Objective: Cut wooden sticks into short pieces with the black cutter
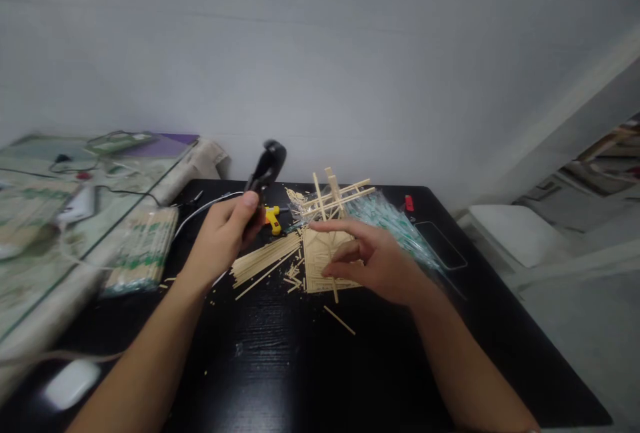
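Note:
My left hand (225,229) is raised over the table, wrapped round a black hand tool (267,165) whose blurred, rounded head points up; its exact kind cannot be made out. My right hand (367,256) hovers over a square panel of thin wooden sticks (320,279), index finger stretched out and thumb apart, with nothing visible in its grasp. Behind the fingers rises a lattice of crossed wooden sticks (333,193). Between the hands lie a bundle of loose sticks (265,259) and short cut pieces (294,276). A yellow glue gun (273,219) rests beyond the left hand.
Green-and-clear plastic wrappers (395,219) lie to the right, beside a dark phone-like rectangle (441,245) and a red object (409,203). Packed sticks (143,246) and a white power strip (80,205) are on the left. A single stick (340,320) lies in front on the black table (280,366).

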